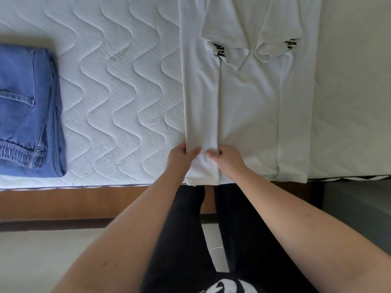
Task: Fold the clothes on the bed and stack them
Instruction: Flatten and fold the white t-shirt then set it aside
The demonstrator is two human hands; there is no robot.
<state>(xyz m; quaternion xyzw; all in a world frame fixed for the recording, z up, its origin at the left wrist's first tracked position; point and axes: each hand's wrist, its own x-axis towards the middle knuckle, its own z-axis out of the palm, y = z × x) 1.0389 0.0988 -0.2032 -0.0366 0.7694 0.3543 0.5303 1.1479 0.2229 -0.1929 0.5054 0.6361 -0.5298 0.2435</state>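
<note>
Quilted white mattress (118, 98); wooden bed frame (84, 201); pale floor (42, 256).

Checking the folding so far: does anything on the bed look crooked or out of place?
Nothing odd. The jeans lie folded; both hands pinch the shirt's folded-in left panel near its hem, which slightly overhangs the mattress edge.

The t-shirt (249, 98) is showing as thin, smooth white knit cloth with a matt face and black printed lettering. The jeans (27, 111) are looking like coarse blue denim, faded, with pale stitching along the seams. The mattress (118, 85) is wearing a white quilted fabric, softly padded in wavy stitched lines. The bed frame (84, 204) is appearing as smooth brown wood.
</note>
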